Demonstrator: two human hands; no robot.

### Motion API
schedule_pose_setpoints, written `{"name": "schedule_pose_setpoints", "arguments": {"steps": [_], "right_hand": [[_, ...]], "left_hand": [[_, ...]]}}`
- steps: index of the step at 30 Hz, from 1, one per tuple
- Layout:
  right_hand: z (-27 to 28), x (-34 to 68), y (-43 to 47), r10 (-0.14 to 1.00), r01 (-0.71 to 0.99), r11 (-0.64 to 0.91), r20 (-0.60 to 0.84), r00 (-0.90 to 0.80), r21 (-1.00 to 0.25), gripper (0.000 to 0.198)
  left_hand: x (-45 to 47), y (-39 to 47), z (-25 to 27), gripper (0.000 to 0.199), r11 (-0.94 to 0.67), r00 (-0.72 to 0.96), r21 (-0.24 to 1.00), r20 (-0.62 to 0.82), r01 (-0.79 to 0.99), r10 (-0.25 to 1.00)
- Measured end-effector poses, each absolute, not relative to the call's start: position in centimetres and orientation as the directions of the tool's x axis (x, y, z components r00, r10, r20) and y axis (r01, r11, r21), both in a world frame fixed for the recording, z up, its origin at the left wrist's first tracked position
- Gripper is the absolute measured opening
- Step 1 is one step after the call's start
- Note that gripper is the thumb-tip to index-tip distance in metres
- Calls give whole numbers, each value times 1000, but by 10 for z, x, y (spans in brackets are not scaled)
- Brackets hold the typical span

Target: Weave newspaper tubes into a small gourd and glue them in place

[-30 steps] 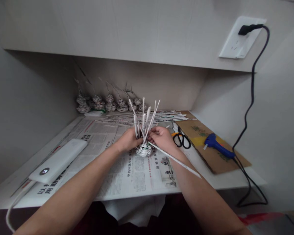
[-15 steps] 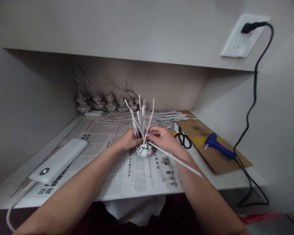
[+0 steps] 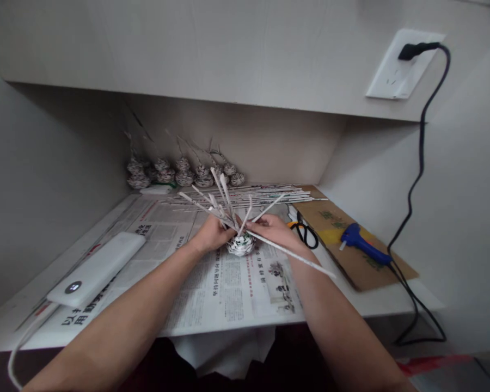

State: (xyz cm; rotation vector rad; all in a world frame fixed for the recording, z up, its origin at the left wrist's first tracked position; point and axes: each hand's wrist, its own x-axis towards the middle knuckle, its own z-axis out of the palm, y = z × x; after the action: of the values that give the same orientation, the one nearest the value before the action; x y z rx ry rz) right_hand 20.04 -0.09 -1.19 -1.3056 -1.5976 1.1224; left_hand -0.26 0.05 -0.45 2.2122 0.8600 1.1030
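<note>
A small round woven paper basket (image 3: 240, 244) rests on the newspaper between my hands. Several rolled-paper stakes (image 3: 225, 193) fan out from its top, leaning various ways. My left hand (image 3: 214, 232) is closed on the basket's upper left side, its fingertips partly hidden by the stakes. At the right, my right hand (image 3: 274, 228) pinches near the rim where a long paper strand (image 3: 292, 255) comes out. That strand runs down to the right across my forearm.
Woven gourd shapes (image 3: 184, 173) line the back wall. Before them lie loose paper sticks (image 3: 265, 195). Black-handled scissors (image 3: 306, 234), cardboard (image 3: 351, 267) and a blue glue gun (image 3: 363, 245) are at the right, its cord hanging from the wall socket (image 3: 406, 65). A white power bank (image 3: 98, 269) lies left.
The stakes, more upright and bunched before, now spread outward to the left and right. The long strand's free end has risen slightly. Both hands stay at the basket.
</note>
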Motion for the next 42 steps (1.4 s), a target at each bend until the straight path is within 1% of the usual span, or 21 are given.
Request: {"name": "schedule_pose_setpoints", "arguments": {"steps": [3,5,9,12,15,19,22,24,26,28,30,33,35,37,39,42], "right_hand": [[-13,195,-1,990,214,28,-3,-142,-976,29],[-10,193,-5,988,197,38,8,-155,-980,27],[2,193,-14,976,274,107,49,-210,-956,26],[9,194,-19,955,346,232,146,-257,-909,19],[9,192,-19,925,363,339,236,-298,-868,16],[3,189,-17,918,342,329,213,-333,-880,20],[2,187,-17,897,327,375,251,-363,-867,21],[3,186,-18,883,360,430,302,-359,-828,22],[4,186,-18,881,440,462,340,-330,-770,22],[5,188,-18,878,508,476,362,-312,-718,21],[6,193,-17,863,558,505,377,-336,-659,19],[9,198,-16,830,651,554,405,-383,-519,20],[9,198,-16,812,699,565,448,-375,-439,19],[9,193,-18,796,718,563,504,-335,-411,17],[6,186,-20,792,721,550,537,-291,-421,15],[2,175,-24,810,718,527,525,-262,-454,11]], "left_hand": [[-3,2,-6,16,-712,510,606,513,354,690],[-3,1,-7,17,-735,523,538,521,411,674],[-5,-2,-1,18,-756,565,426,502,497,655],[-6,-3,3,18,-740,560,394,486,545,671],[-8,1,1,19,-710,504,435,504,554,702],[-12,10,-8,26,-650,441,564,478,510,760],[-12,12,-10,28,-626,446,616,444,479,777],[-11,11,-10,29,-596,424,641,424,485,801],[-10,9,-9,30,-561,380,660,415,500,827],[-9,8,-8,28,-535,327,653,424,536,845],[-10,8,-7,26,-513,287,615,434,598,854],[-12,9,-6,20,-462,220,552,449,694,866],[-12,10,-6,15,-442,184,545,463,712,867],[-9,8,-6,13,-455,179,571,473,683,863],[-5,5,-6,14,-481,196,601,477,639,857],[1,-1,-5,12,-477,196,613,470,630,861]]}}
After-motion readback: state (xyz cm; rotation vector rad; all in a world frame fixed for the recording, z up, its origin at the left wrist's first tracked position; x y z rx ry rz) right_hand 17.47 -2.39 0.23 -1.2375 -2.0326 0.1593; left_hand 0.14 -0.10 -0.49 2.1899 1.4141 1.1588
